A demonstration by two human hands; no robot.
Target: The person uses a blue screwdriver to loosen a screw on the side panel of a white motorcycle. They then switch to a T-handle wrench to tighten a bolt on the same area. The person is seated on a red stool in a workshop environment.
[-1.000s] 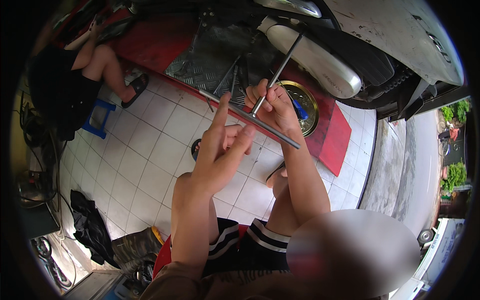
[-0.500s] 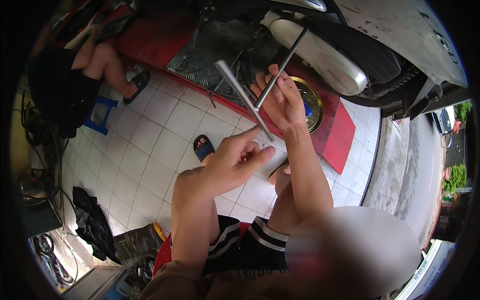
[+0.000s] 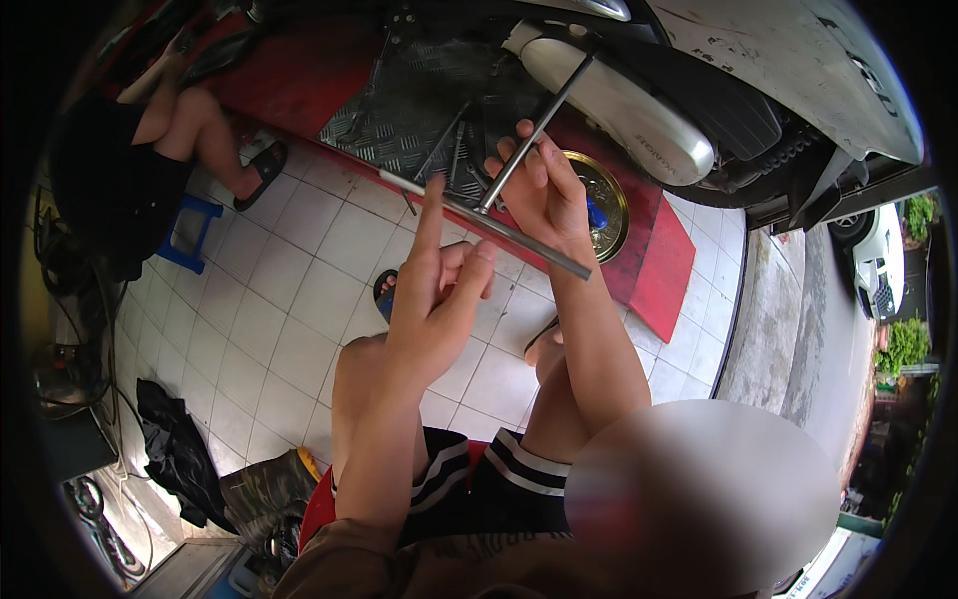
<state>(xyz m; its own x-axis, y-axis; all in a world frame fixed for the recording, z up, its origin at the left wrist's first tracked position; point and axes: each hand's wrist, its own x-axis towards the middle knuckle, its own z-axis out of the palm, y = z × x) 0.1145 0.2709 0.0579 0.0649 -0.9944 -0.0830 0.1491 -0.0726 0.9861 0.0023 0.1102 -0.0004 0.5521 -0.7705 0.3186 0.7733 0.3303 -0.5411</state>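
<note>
A metal T-handle wrench (image 3: 534,246) slants up from in front of me, its far shaft end at the side of a motorbike (image 3: 639,115) by a silver cover. My right hand (image 3: 554,205) is curled loosely round the shaft just beyond the crossbar. Against the left part of the crossbar, my left hand (image 3: 434,304) has its index finger stretched out, with the thumb apart and the other fingers bent. It does not grip the bar. Whether the shaft's tip sits on a bolt, I cannot make out.
On the red lift platform (image 3: 667,270) stands a round gold tray (image 3: 621,238) with a blue item (image 3: 596,215) in it. Several wrenches (image 3: 457,155) lie on the checkered metal plate. At the left, another person (image 3: 105,165) sits near a blue stool (image 3: 195,235).
The wrench's crossbar has turned, its left end dropping nearer and its right end swinging right. My left hand has moved up and left, index finger now upright. My right hand stays on the shaft.
</note>
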